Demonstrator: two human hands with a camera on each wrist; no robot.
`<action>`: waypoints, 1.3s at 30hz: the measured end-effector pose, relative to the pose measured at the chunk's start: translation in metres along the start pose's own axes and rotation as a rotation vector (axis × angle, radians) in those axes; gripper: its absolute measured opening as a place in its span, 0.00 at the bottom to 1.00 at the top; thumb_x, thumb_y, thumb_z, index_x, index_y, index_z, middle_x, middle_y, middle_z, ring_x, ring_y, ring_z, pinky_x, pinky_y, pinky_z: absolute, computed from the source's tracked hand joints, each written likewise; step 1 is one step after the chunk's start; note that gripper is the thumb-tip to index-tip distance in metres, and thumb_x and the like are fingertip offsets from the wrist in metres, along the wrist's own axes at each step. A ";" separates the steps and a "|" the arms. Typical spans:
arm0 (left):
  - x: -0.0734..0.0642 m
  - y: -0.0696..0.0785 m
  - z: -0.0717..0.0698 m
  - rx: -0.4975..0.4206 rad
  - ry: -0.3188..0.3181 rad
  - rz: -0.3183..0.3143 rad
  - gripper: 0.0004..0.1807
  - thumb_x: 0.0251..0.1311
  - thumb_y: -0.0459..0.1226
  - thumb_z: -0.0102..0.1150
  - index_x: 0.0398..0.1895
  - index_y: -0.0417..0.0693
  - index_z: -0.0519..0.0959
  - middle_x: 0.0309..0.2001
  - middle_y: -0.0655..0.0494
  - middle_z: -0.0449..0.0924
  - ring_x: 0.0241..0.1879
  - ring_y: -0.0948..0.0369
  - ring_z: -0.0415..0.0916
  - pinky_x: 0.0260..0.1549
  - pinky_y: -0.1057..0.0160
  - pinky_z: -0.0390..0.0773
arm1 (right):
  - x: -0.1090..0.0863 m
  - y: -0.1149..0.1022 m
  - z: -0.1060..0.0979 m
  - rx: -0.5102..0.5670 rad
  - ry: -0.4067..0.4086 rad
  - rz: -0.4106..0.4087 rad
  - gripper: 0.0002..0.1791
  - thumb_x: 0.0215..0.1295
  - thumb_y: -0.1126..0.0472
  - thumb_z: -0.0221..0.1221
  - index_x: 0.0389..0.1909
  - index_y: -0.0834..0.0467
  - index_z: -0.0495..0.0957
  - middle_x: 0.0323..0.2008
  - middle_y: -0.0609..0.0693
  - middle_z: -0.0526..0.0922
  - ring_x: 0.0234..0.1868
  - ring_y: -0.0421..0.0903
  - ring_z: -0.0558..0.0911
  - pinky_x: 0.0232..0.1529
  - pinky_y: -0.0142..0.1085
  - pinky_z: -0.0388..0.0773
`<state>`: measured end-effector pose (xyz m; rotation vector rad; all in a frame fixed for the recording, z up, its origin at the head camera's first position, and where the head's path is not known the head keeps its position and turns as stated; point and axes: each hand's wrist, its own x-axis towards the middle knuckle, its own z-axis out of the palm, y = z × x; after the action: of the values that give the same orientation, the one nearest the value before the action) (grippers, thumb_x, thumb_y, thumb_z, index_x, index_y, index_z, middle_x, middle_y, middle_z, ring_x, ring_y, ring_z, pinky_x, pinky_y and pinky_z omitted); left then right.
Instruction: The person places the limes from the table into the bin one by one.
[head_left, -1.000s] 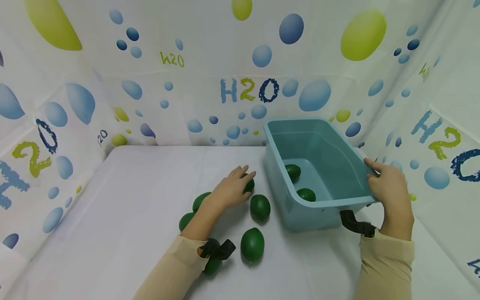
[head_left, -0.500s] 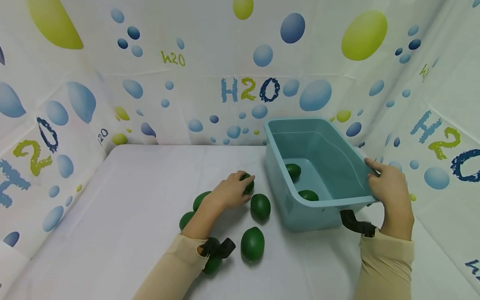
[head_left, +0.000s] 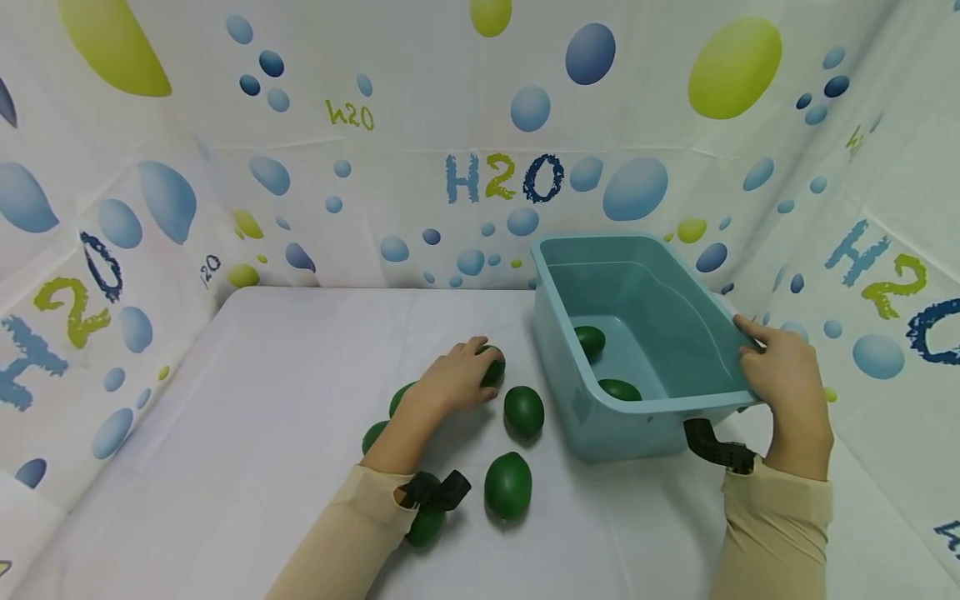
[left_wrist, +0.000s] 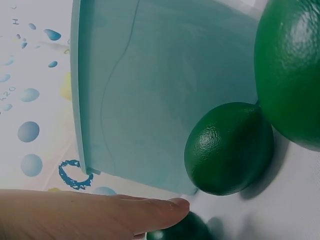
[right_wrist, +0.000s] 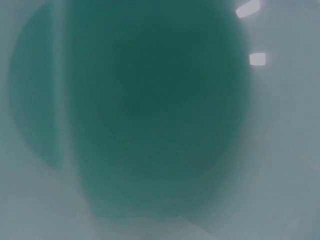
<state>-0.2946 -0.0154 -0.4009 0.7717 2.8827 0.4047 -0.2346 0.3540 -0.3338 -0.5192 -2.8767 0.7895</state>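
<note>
In the head view my left hand (head_left: 457, 377) curls its fingers over a dark green lime-like fruit (head_left: 491, 367) on the white table, left of a blue-green plastic bin (head_left: 573, 425). In the left wrist view that hand (left_wrist: 90, 215) partly hides the same fruit (left_wrist: 182, 230). My right hand (head_left: 783, 367) grips the bin's near right corner, thumb on the rim. Inside the bin lie two similar fruits, one farther back (head_left: 590, 342) and one by the near wall (head_left: 619, 390). The right wrist view is blurred, filled by the bin's wall (right_wrist: 285, 150) and a dark green shape.
Two more green fruits, one nearer the bin (head_left: 523, 412) and one toward me (head_left: 507, 487), lie right of my left forearm. Others are partly hidden behind that arm, including one beneath the wrist strap (head_left: 426, 525). A printed white curtain (head_left: 375, 208) surrounds the table.
The left hand's spread fingers have lowered and closed round the fruit. In the bin, the nearer fruit has rolled slightly. My right hand stays on the rim; the view has shifted a little.
</note>
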 end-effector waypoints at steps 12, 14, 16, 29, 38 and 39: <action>0.003 -0.003 0.002 -0.006 0.005 0.008 0.32 0.59 0.36 0.63 0.67 0.50 0.67 0.65 0.49 0.60 0.61 0.49 0.66 0.53 0.51 0.75 | 0.000 0.001 -0.001 -0.006 0.004 -0.006 0.29 0.68 0.67 0.40 0.71 0.58 0.55 0.62 0.78 0.60 0.56 0.77 0.69 0.48 0.67 0.71; 0.004 -0.003 0.002 -0.001 0.005 0.006 0.33 0.58 0.36 0.64 0.67 0.50 0.67 0.65 0.49 0.60 0.61 0.49 0.65 0.53 0.52 0.75 | 0.001 0.001 -0.001 -0.003 0.004 -0.005 0.29 0.67 0.67 0.40 0.71 0.58 0.55 0.63 0.78 0.60 0.56 0.77 0.68 0.48 0.68 0.71; 0.004 -0.003 0.003 -0.004 0.013 0.007 0.32 0.57 0.35 0.65 0.66 0.51 0.68 0.65 0.49 0.61 0.61 0.49 0.65 0.53 0.51 0.75 | 0.001 0.001 0.000 -0.001 0.002 -0.005 0.29 0.67 0.68 0.39 0.71 0.58 0.55 0.63 0.78 0.60 0.56 0.78 0.68 0.47 0.68 0.70; 0.006 -0.007 0.004 -0.005 0.029 0.015 0.26 0.57 0.38 0.65 0.60 0.54 0.73 0.59 0.49 0.70 0.57 0.50 0.69 0.54 0.52 0.74 | 0.001 0.001 0.001 -0.007 0.001 -0.014 0.29 0.67 0.68 0.40 0.70 0.59 0.55 0.62 0.79 0.61 0.54 0.75 0.70 0.46 0.65 0.74; 0.005 -0.007 0.007 -0.074 -0.041 -0.024 0.32 0.55 0.36 0.66 0.64 0.55 0.68 0.62 0.46 0.65 0.57 0.50 0.71 0.55 0.52 0.74 | 0.001 0.002 0.000 -0.010 0.005 -0.020 0.29 0.67 0.67 0.40 0.70 0.59 0.56 0.61 0.79 0.61 0.53 0.73 0.71 0.44 0.64 0.74; 0.005 -0.007 0.007 -0.081 -0.048 -0.023 0.32 0.55 0.35 0.66 0.64 0.55 0.68 0.62 0.46 0.65 0.57 0.50 0.72 0.55 0.52 0.74 | 0.001 0.002 0.000 -0.012 0.006 -0.020 0.29 0.67 0.67 0.40 0.70 0.59 0.56 0.61 0.79 0.61 0.53 0.73 0.71 0.44 0.64 0.74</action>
<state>-0.3007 -0.0177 -0.4098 0.7243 2.8085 0.4894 -0.2347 0.3553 -0.3351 -0.4917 -2.8781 0.7675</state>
